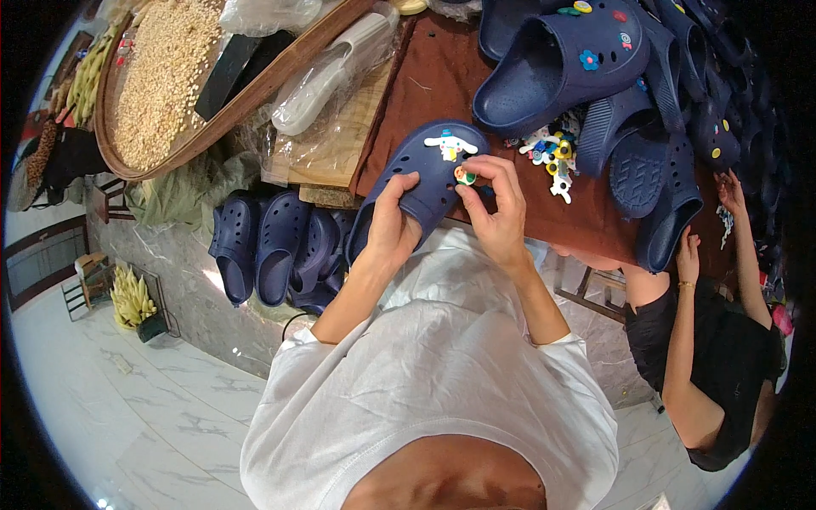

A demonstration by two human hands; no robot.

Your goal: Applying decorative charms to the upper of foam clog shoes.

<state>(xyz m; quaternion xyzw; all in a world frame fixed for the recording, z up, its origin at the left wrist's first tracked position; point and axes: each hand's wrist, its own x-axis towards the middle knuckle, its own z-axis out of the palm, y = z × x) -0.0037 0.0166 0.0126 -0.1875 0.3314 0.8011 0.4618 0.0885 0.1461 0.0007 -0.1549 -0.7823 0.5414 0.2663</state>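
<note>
My left hand point(395, 219) grips a navy clog point(416, 189) near its opening, the thumb on top of the upper. A white long-eared charm point(450, 144) sits on the clog's toe. My right hand point(500, 204) pinches a small round orange, white and green charm point(464, 175) between thumb and fingers, against the side of the holed upper. Whether its stem is in a hole cannot be seen. Beyond my right hand, a heap of loose colourful charms point(552, 153) lies on the brown cloth point(425, 81).
A large navy clog with charms point(565, 72) and many other clogs cover the right side. A wooden-rimmed tray of pale grains point(157, 76) and a plastic-wrapped light slide point(331, 81) are at far left. Several clogs point(280, 246) stand below. Another person point(722, 374) reaches in from the right.
</note>
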